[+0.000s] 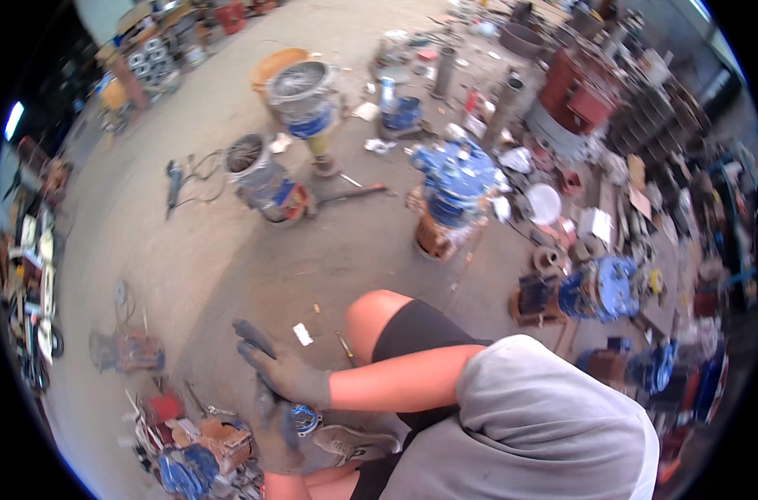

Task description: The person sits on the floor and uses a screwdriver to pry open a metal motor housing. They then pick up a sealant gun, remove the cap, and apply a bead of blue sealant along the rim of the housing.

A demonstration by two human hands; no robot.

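Note:
Both my hands wear dark grey work gloves and are close together over the floor in front of me. My right hand (286, 372) reaches in from the right with its fingers stretched out and holds nothing I can see. Just below it, my left hand (276, 433) points upward, its fingers extended and partly behind the right hand; motion smears it somewhat. A small blue ring-shaped metal part (305, 419) lies beside my left hand, near my shoe (354, 442). A thin screwdriver-like tool (344, 343) and a white scrap (302, 334) lie past my right wrist.
At lower left sit a blue motor part (187, 471), a torn cardboard box (225, 442) and several tools. Ahead stand blue pump-like housings (458, 179) and grey buckets (300, 87). An angle grinder (174, 185) with its cord lies left. Cluttered machine parts fill the right side.

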